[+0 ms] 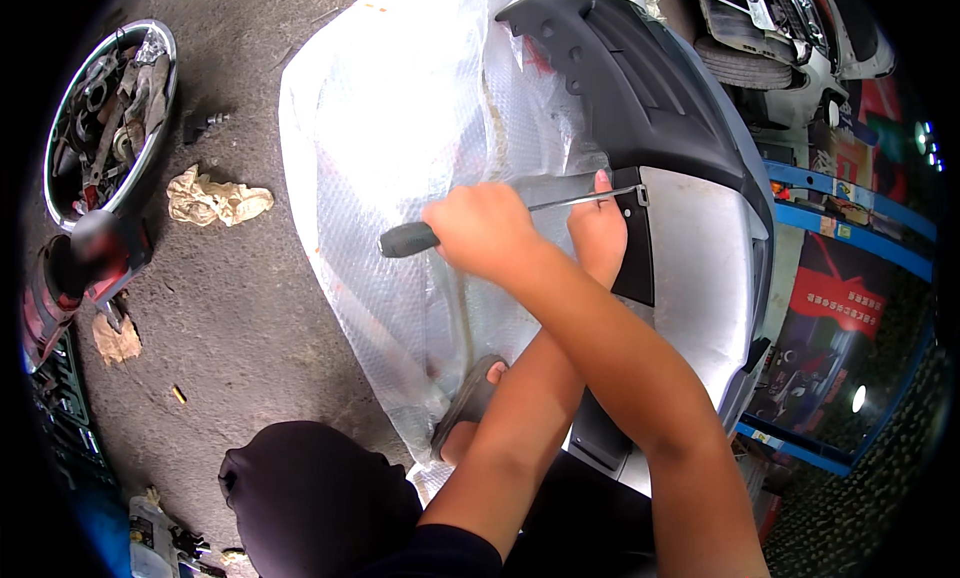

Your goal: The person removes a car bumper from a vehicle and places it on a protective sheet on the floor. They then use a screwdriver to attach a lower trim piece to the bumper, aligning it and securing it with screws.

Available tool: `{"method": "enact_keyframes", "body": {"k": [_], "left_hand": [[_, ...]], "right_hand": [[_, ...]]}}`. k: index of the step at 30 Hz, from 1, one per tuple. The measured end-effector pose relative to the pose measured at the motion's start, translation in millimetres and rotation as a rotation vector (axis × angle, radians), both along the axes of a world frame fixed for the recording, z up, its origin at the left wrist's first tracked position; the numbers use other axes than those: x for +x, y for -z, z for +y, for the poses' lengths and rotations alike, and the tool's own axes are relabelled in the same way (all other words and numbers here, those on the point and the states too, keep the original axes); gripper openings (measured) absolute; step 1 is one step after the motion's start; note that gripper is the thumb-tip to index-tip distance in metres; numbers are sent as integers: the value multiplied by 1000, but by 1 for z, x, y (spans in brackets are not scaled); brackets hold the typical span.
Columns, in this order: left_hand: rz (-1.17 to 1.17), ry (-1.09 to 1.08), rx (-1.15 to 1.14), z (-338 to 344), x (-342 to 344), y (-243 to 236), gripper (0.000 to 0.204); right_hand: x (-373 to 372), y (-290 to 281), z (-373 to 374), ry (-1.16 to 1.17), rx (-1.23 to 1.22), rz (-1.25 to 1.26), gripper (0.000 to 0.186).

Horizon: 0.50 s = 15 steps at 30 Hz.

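My right hand is closed on the black handle of a screwdriver. Its thin shaft reaches right to a small metal clip on a black plate beside a silver panel. My left hand is under the shaft at the plate's left edge, fingers curled, its grip hidden. These pieces join a dark grey molded plastic part, lying on translucent bubble wrap. My right forearm crosses over my left.
A metal basin of parts and tools, crumpled paper and a toolbox are on the concrete floor at left. My sandaled foot and dark-clothed knee are below. Blue metal racking and vehicle parts line the right.
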<state>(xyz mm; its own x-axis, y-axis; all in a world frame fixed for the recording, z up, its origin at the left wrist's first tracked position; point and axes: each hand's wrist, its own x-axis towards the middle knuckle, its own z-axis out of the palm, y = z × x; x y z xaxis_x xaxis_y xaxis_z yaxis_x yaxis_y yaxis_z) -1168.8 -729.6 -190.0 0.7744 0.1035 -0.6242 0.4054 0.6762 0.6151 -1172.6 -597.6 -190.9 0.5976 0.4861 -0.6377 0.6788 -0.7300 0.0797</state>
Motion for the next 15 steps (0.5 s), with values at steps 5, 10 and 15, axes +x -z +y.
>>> {"method": "enact_keyframes", "body": {"k": [5, 10, 15], "left_hand": [[49, 45, 66, -2, 2, 2, 69], [148, 194, 154, 8, 2, -7, 66], [140, 242, 171, 5, -1, -9, 63]], "right_hand": [[20, -4, 10, 99, 59, 41, 11], [33, -35, 24, 195, 94, 203, 13], [26, -44, 18, 128, -2, 222, 14]]}}
